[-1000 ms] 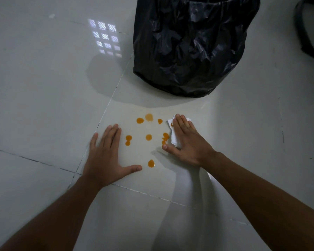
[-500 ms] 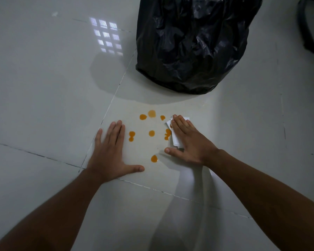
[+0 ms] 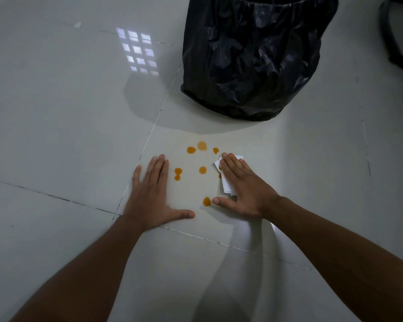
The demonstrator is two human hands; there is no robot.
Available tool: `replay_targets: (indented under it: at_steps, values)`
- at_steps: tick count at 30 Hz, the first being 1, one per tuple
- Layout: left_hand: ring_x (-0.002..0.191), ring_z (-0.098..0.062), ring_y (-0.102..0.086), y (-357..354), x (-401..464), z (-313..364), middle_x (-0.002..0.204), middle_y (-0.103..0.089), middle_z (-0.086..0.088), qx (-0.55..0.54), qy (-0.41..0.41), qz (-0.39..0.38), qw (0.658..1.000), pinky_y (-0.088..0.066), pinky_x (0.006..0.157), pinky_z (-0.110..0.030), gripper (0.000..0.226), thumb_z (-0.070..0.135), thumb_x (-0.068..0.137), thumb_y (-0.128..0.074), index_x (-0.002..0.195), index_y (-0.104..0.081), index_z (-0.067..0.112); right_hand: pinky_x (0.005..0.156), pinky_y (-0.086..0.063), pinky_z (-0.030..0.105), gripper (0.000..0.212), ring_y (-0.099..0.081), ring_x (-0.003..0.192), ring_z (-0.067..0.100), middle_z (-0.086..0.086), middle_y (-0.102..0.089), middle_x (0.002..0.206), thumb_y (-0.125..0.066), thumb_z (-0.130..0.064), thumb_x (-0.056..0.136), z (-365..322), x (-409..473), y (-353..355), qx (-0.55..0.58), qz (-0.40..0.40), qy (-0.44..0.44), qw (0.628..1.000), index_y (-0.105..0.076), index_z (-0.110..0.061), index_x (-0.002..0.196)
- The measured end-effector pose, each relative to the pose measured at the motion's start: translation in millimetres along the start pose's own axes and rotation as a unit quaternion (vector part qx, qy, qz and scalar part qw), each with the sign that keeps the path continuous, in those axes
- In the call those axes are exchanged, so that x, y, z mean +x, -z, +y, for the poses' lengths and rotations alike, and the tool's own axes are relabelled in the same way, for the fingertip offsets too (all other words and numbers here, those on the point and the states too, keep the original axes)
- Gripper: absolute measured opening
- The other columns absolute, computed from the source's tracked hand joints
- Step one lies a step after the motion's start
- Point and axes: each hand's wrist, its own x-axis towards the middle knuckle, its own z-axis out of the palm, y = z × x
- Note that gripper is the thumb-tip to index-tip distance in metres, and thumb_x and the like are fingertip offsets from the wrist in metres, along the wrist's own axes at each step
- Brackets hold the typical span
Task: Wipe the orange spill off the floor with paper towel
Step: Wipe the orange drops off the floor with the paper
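Several orange drops [image 3: 202,170] dot a pale floor tile between my hands. My right hand [image 3: 243,185] lies flat, palm down, pressing a folded white paper towel [image 3: 226,185] onto the floor at the right edge of the spill; the towel shows past my fingertips and under my fingers, with orange at its left edge. One drop [image 3: 206,201] sits just left of my right thumb. My left hand [image 3: 151,196] rests flat on the floor to the left of the drops, fingers together, thumb spread, holding nothing.
A bin lined with a black plastic bag [image 3: 254,56] stands on the floor just beyond the spill. A dark curved object [image 3: 396,38] is at the top right. Grout lines cross the glossy tiles, and a window reflection [image 3: 137,52] shines at the upper left.
The paper towel under my right hand has slid a little over the drops at the right edge, covering more orange. My left hand stays planted. The view has shifted slightly.
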Motion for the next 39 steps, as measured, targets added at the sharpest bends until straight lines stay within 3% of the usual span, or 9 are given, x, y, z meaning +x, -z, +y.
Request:
replay_targets:
  at_steps: [11,18,23,39]
  values:
    - [0.156,-0.018,0.015,1.6,1.1,-5.9,0.170,0.013,-0.004,-0.019,-0.018,-0.005,1.000,0.006,0.125,-0.054,0.157,0.111,0.044,-0.027,0.159,0.009,0.010,0.127,0.003,0.033,0.111,0.016,0.154,0.010,0.001,0.012,0.169,-0.031,-0.084,0.086,-19.4,-8.7,-12.5,0.006,0.002,0.017,1.000,0.002,-0.010,0.161]
    - [0.157,-0.024,-0.006,-4.6,-10.4,-6.1,0.169,-0.010,-0.011,-0.040,-0.009,0.055,0.998,-0.010,0.127,-0.053,0.152,0.108,0.051,-0.035,0.158,-0.007,0.005,0.125,0.006,0.032,0.112,0.020,0.153,0.008,0.000,0.014,0.169,-0.033,-0.085,0.086,-28.2,-15.1,-20.0,0.000,-0.006,0.025,1.000,0.004,-0.012,0.161]
    - [0.157,-0.023,-0.008,-3.8,-10.8,-5.3,0.169,-0.012,-0.010,-0.028,-0.006,0.052,0.998,-0.012,0.126,-0.055,0.150,0.109,0.052,-0.032,0.158,-0.010,0.005,0.122,0.012,0.027,0.113,0.022,0.152,0.007,-0.001,0.014,0.169,-0.032,-0.087,0.084,-31.8,-17.2,-22.5,0.005,0.002,0.021,1.000,0.003,-0.012,0.161]
    - [0.157,-0.024,-0.007,-4.3,-10.9,-5.3,0.169,-0.011,-0.012,-0.008,-0.010,0.045,0.999,-0.011,0.126,-0.055,0.149,0.109,0.054,-0.026,0.158,-0.011,0.003,0.126,0.005,0.035,0.112,0.020,0.153,0.010,0.001,0.014,0.169,-0.039,-0.082,0.086,-41.2,-23.8,-22.3,0.006,-0.019,0.038,0.999,0.003,-0.011,0.161]
